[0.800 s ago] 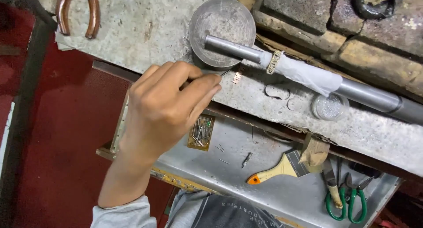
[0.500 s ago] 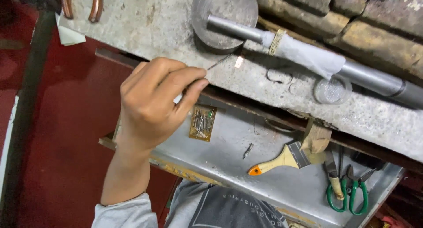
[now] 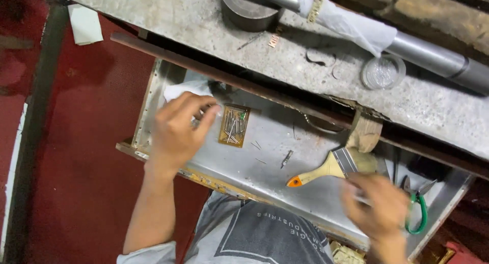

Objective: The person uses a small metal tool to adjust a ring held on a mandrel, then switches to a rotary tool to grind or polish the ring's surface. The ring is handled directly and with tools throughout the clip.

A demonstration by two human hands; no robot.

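Note:
My left hand (image 3: 178, 129) hangs over the left end of an open metal drawer (image 3: 285, 192). Its fingers are bent and slightly apart, with the tips at a white cloth (image 3: 179, 89), and nothing shows in its grip. A small yellow tray of pins (image 3: 234, 125) lies just right of it. My right hand (image 3: 376, 205) is blurred at the drawer's right end, beside green-handled scissors (image 3: 420, 213) and just below a wooden-handled paintbrush (image 3: 326, 169). A thin metal tool (image 3: 250, 40) and a small copper piece (image 3: 274, 40) lie on the stone bench top (image 3: 168, 19).
A grey metal rod (image 3: 433, 55) wrapped in white cloth lies across a round steel block (image 3: 249, 14) on the bench. A small clear round dish (image 3: 383, 72) sits near the rod. Below the drawer are a red floor (image 3: 76, 157) and a white paper scrap (image 3: 85, 23).
My left hand has come down from the bench top into the drawer, and the thin tool it held now lies on the bench. My right hand has entered at lower right.

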